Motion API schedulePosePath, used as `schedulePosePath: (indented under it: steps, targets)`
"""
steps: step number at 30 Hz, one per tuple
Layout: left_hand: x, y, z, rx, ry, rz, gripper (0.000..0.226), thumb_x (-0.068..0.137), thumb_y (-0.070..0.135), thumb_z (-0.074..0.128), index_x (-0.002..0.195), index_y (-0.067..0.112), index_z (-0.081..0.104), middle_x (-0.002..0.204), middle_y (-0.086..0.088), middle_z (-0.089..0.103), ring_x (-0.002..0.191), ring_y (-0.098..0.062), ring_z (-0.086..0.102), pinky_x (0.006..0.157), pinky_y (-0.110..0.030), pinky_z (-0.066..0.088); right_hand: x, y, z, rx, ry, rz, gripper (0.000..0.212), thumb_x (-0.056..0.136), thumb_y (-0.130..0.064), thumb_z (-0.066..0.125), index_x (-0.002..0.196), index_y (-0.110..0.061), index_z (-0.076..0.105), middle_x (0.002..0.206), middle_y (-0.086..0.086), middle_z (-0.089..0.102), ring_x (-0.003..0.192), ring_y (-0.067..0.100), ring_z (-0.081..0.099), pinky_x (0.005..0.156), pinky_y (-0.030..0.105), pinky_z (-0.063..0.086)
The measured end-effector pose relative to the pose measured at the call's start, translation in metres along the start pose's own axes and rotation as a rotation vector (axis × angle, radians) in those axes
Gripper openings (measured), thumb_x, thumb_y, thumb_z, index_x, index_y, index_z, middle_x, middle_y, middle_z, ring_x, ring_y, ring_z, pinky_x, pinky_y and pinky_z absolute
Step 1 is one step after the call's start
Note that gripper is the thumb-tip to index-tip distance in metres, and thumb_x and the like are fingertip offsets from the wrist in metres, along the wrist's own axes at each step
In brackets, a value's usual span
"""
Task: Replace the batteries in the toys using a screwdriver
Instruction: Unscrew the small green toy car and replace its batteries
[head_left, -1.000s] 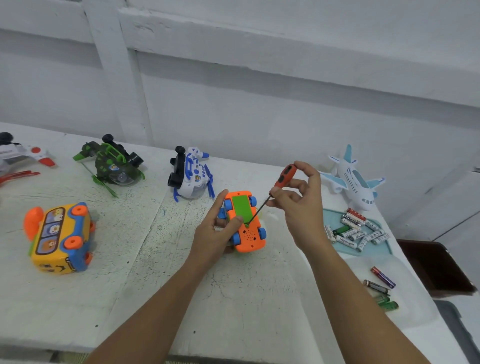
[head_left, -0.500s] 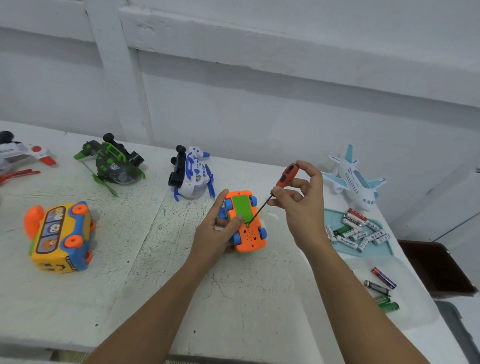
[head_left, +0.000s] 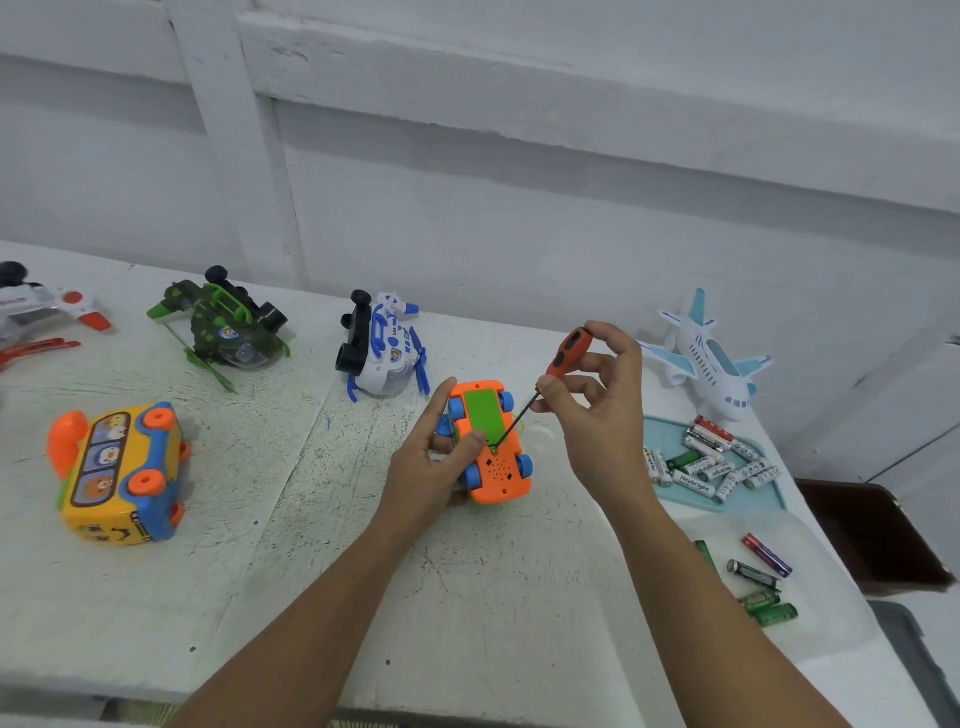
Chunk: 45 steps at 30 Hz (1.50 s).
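An orange toy car (head_left: 497, 470) with blue wheels lies belly-up at the middle of the white table. My left hand (head_left: 432, 467) grips its left side, thumb on the green battery cover (head_left: 484, 413). My right hand (head_left: 597, 410) pinches a red-handled screwdriver (head_left: 566, 353), tilted so its tip sits at the screw on the near end of the green cover. A teal tray (head_left: 769, 496) on the right holds several white and green batteries (head_left: 709, 467). Loose batteries (head_left: 761, 587) lie on the table near the right edge.
Other toys stand around: a yellow bus (head_left: 122, 475) at left, a green helicopter (head_left: 226, 327) and a white-blue helicopter (head_left: 382, 353) at the back, a white airplane (head_left: 709, 361) at right, a red-white toy (head_left: 47, 312) far left. A dark brown bin (head_left: 872, 535) sits beyond the table's right edge.
Hardly anything has moved. My right-hand fingers have shifted slightly on the screwdriver handle while its tip stays on the cover's screw. The left hand holds the car as before.
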<state>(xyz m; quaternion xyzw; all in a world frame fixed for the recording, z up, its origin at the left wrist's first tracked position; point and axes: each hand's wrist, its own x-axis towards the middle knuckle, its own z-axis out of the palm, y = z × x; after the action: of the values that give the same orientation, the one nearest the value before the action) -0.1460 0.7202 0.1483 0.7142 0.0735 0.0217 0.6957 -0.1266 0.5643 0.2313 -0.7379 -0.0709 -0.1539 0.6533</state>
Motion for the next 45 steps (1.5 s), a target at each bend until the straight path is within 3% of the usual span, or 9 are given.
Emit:
schedulePosePath:
  steps: [6, 11, 16, 21, 23, 32, 35, 40, 45]
  targets:
    - [0.000, 0.002, 0.001, 0.024, 0.004, -0.001, 0.063, 0.094, 0.029, 0.063, 0.140, 0.053, 0.029, 0.108, 0.015, 0.060, 0.076, 0.003, 0.068, 0.054, -0.015, 0.054, -0.006, -0.008, -0.001, 0.044, -0.055, -0.102, 0.050, 0.086, 0.010, 0.059, 0.105, -0.036, 0.051, 0.109, -0.015, 0.065, 0.108, 0.017, 0.066, 0.085, 0.043, 0.059]
    - [0.000, 0.002, 0.001, 0.026, 0.008, -0.017, 0.063, 0.093, 0.031, 0.063, 0.143, 0.052, 0.029, 0.102, 0.017, 0.062, 0.076, 0.001, 0.069, 0.054, -0.017, 0.055, -0.003, -0.016, -0.002, 0.038, -0.115, -0.151, 0.045, 0.085, 0.006, 0.067, 0.097, -0.033, 0.047, 0.099, -0.009, 0.067, 0.091, 0.020, 0.071, 0.076, 0.046, 0.060]
    - [0.002, 0.003, 0.002, 0.000, 0.039, -0.056, 0.061, 0.093, 0.033, 0.064, 0.142, 0.054, 0.034, 0.097, 0.012, 0.066, 0.091, -0.013, 0.071, 0.070, -0.035, 0.062, 0.002, -0.018, 0.004, -0.150, -0.135, -0.293, 0.047, 0.081, -0.011, 0.077, 0.106, -0.046, 0.057, 0.092, -0.018, 0.056, 0.085, 0.007, 0.063, 0.069, 0.025, 0.057]
    - [0.002, 0.010, 0.007, -0.088, 0.072, -0.114, 0.060, 0.093, 0.033, 0.065, 0.142, 0.053, 0.037, 0.112, 0.021, 0.061, 0.105, -0.020, 0.067, 0.076, -0.048, 0.061, 0.015, -0.024, 0.003, -0.055, -0.177, -0.203, 0.040, 0.089, -0.005, 0.058, 0.119, -0.032, 0.062, 0.104, -0.010, 0.063, 0.099, 0.016, 0.066, 0.076, 0.034, 0.058]
    - [0.002, 0.012, 0.008, -0.111, 0.082, -0.135, 0.060, 0.092, 0.034, 0.066, 0.142, 0.053, 0.037, 0.124, 0.016, 0.058, 0.107, -0.023, 0.066, 0.074, -0.048, 0.061, 0.020, -0.028, 0.000, 0.006, -0.228, -0.113, 0.050, 0.091, 0.007, 0.053, 0.123, -0.030, 0.061, 0.111, -0.003, 0.068, 0.100, 0.018, 0.069, 0.081, 0.037, 0.059]
    - [0.007, 0.024, 0.009, -0.129, 0.109, -0.171, 0.061, 0.092, 0.036, 0.065, 0.141, 0.055, 0.033, 0.126, 0.012, 0.049, 0.106, -0.023, 0.064, 0.065, -0.036, 0.059, 0.032, -0.035, 0.000, -0.027, -0.211, -0.161, 0.038, 0.085, -0.010, 0.071, 0.111, -0.037, 0.068, 0.104, -0.006, 0.063, 0.093, 0.016, 0.067, 0.076, 0.049, 0.059]
    - [0.008, 0.024, 0.009, -0.160, 0.113, -0.165, 0.060, 0.092, 0.034, 0.065, 0.140, 0.055, 0.035, 0.133, 0.010, 0.052, 0.107, -0.022, 0.065, 0.072, -0.039, 0.061, 0.034, -0.039, -0.004, 0.092, -0.268, -0.099, 0.049, 0.089, 0.011, 0.057, 0.118, -0.028, 0.064, 0.116, 0.005, 0.068, 0.102, 0.020, 0.069, 0.080, 0.045, 0.060]
    - [0.011, 0.028, 0.013, -0.115, 0.130, -0.160, 0.062, 0.092, 0.036, 0.066, 0.142, 0.054, 0.034, 0.127, 0.014, 0.045, 0.115, -0.026, 0.061, 0.086, -0.052, 0.058, 0.039, -0.038, -0.005, -0.061, -0.246, -0.191, 0.045, 0.082, -0.006, 0.075, 0.112, -0.038, 0.067, 0.093, -0.006, 0.058, 0.082, 0.014, 0.063, 0.073, 0.045, 0.059]
    - [0.010, 0.030, 0.017, -0.128, 0.116, -0.174, 0.061, 0.092, 0.033, 0.065, 0.142, 0.052, 0.035, 0.119, 0.015, 0.049, 0.107, -0.023, 0.064, 0.065, -0.037, 0.061, 0.040, -0.040, -0.006, -0.014, -0.252, -0.201, 0.041, 0.092, 0.004, 0.057, 0.119, -0.025, 0.065, 0.109, 0.002, 0.062, 0.097, 0.020, 0.068, 0.076, 0.033, 0.059]
